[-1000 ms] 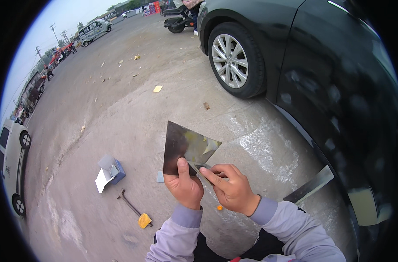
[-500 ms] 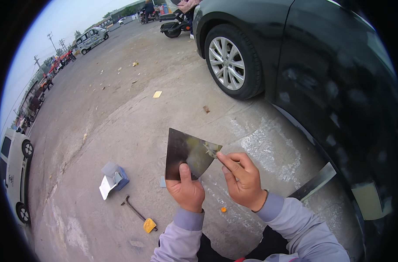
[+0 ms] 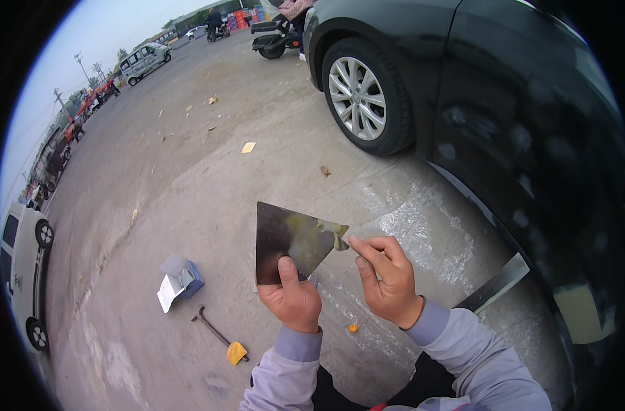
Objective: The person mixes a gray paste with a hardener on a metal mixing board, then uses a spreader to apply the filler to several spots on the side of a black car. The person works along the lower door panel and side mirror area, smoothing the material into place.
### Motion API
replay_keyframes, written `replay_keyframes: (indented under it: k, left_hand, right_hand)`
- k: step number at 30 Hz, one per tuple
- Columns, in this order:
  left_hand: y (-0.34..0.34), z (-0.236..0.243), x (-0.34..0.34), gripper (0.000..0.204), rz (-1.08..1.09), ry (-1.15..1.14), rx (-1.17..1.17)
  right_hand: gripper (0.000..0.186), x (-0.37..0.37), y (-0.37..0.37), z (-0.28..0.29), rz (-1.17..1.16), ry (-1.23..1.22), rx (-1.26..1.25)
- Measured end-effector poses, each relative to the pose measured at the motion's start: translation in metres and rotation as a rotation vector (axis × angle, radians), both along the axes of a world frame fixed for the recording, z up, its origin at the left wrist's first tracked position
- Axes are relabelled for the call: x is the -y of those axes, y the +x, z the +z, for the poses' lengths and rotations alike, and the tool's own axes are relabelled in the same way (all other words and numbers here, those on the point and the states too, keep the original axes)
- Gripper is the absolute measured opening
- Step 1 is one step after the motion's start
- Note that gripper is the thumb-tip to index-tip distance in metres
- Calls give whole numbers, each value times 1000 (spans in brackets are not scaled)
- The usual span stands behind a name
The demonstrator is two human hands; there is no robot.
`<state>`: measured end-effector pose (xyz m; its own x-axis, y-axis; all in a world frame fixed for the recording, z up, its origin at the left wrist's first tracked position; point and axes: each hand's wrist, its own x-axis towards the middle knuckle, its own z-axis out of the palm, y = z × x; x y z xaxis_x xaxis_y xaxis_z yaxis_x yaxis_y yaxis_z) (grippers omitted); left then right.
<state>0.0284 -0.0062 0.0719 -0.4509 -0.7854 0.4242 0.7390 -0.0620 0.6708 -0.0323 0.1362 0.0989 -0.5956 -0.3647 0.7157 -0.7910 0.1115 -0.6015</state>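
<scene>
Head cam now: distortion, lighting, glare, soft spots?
Head view: fisheye, black corners, white van bowed at left rim; head view: soft daylight, no hard shadow by left hand or dark plate; head view: pale smudges on dark car may be glare, can't tell; head view: distant rider indistinct.

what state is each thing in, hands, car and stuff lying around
left hand: closed on dark plate
right hand: fingers curled near the plate's right corner, grip unclear
dark plate: held up, yellowish smears
blue box: open, on the ground
t-headed tool: lying down, yellow piece at one end
black car door: looks shut, dull pale patches
front wheel: upright
</scene>
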Motion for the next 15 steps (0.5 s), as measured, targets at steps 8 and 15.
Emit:
replay_keyframes:
  k: [8, 15]
  left_hand:
    - [-1, 4, -2, 24, 72, 68, 1]
    - [0, 1, -1, 30, 9, -145, -3]
  right_hand:
    - [49, -5, -3, 6, 44, 36, -32]
    - [41, 0, 0, -3, 91, 90, 7]
